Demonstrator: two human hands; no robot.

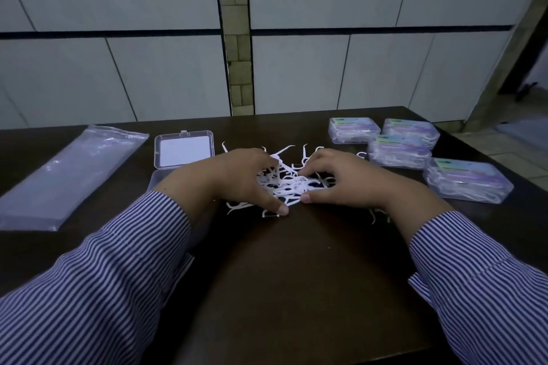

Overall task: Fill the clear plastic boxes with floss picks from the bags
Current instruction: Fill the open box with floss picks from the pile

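We see a loose heap of white floss picks [292, 184] lying near the middle of the dark table [296, 275], a little toward its far edge. Our left hand [243, 179] and right hand [341, 179] rest on either side of the heap, fingers curled inward and raking into the picks, thumbs low against the tabletop; whether any picks are actually pinched we cannot tell. Just left of the heap stands an open clear plastic box [184, 154], its lid tipped back, partly hidden behind the left wrist. Along the table's left edge lies a flattened clear bag [71, 175]. By the far right corner sit 4 filled boxes [415, 154] with lids shut. We judge the picks light, stiff, springy and prone to tangle, so a gathered bunch cupped from both sides should travel best.
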